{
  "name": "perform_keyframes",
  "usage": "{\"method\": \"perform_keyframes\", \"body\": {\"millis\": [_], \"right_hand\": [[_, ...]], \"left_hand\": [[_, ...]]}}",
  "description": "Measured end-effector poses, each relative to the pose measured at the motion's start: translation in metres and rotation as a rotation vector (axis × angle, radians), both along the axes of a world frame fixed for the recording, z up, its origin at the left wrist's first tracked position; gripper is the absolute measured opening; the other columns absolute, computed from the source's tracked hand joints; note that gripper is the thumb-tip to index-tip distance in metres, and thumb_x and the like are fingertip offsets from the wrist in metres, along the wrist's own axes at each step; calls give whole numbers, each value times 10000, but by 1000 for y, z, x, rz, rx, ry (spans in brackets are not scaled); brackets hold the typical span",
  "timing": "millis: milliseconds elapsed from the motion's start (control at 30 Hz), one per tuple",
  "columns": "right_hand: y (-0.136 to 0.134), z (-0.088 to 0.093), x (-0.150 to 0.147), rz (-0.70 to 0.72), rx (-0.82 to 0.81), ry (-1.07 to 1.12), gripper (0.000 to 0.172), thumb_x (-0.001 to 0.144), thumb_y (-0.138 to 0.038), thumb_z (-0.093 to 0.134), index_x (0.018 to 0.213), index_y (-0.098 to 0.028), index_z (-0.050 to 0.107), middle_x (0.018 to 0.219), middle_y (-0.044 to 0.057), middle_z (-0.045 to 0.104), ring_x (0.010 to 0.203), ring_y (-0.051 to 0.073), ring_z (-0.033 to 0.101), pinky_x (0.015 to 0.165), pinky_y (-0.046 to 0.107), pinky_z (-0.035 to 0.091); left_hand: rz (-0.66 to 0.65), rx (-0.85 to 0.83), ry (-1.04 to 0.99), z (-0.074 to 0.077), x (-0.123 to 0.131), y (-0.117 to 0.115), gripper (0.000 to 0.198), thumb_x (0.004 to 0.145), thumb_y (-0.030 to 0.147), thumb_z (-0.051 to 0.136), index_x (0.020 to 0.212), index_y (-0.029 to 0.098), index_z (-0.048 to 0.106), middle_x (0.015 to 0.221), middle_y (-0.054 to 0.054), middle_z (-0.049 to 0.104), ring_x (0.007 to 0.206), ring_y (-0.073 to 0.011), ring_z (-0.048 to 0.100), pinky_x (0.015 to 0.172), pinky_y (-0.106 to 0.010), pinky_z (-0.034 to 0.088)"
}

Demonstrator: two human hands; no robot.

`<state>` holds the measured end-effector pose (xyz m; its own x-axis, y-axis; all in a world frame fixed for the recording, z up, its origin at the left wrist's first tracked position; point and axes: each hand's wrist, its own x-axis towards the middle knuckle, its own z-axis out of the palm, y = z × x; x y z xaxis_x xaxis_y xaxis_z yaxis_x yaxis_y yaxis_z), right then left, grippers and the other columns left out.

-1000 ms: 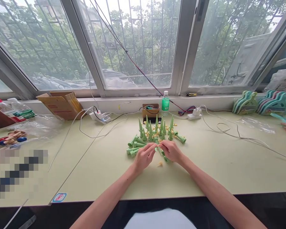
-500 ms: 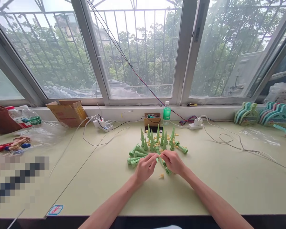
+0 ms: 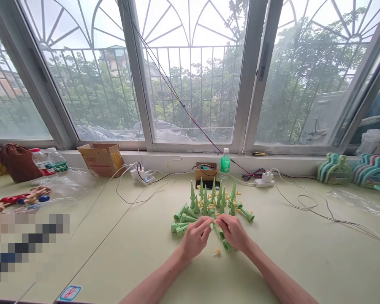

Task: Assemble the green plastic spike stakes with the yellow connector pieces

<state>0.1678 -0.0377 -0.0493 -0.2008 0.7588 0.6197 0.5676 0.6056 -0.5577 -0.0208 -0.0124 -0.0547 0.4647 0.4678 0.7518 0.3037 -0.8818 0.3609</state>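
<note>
My left hand is closed, its fingertips pinching a green plastic spike that is mostly hidden by the fingers. Close against it, my right hand pinches a small yellow valve piece at the spike; how far the two are joined cannot be seen. Behind the hands, several green cone-shaped spikes stand upright, some with yellow pieces on them. Other spikes lie on their sides left of my hands, and one lies below the right hand. A loose yellow valve rests on the table in front.
A phone, a small cardboard box and a green-labelled bottle stand behind the spikes. White cables and power strips run along the sill. Teal plastic items are at right, wooden toys at left.
The camera view has tilted up, so everything sits lower in the picture. Both hands stay together, pinching the same pieces. The other person's hand at the far right has gone from view.
</note>
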Motion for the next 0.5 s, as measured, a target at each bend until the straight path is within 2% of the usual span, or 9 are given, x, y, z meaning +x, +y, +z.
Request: {"method": "perform_keyframes", "body": {"millis": [233, 500], "right_hand": [[6, -2, -3, 8, 11, 11, 331, 991, -296, 361, 709, -181, 491, 627, -6, 490, 559, 114, 398, 553, 230, 316], [6, 2, -2, 9, 33, 14, 343, 990, -307, 360, 699, -178, 489, 618, -7, 480, 546, 113, 391, 539, 231, 313]], "left_hand": [[44, 14, -8, 0, 0, 3, 229, 935, 180, 464, 1095, 218, 623, 997, -50, 685, 641, -82, 621, 505, -172, 450], [3, 50, -35, 5, 2, 4, 248, 927, 148, 479, 1126, 220, 607, 1008, -57, 680, 716, -99, 642, 549, -178, 469]]}}
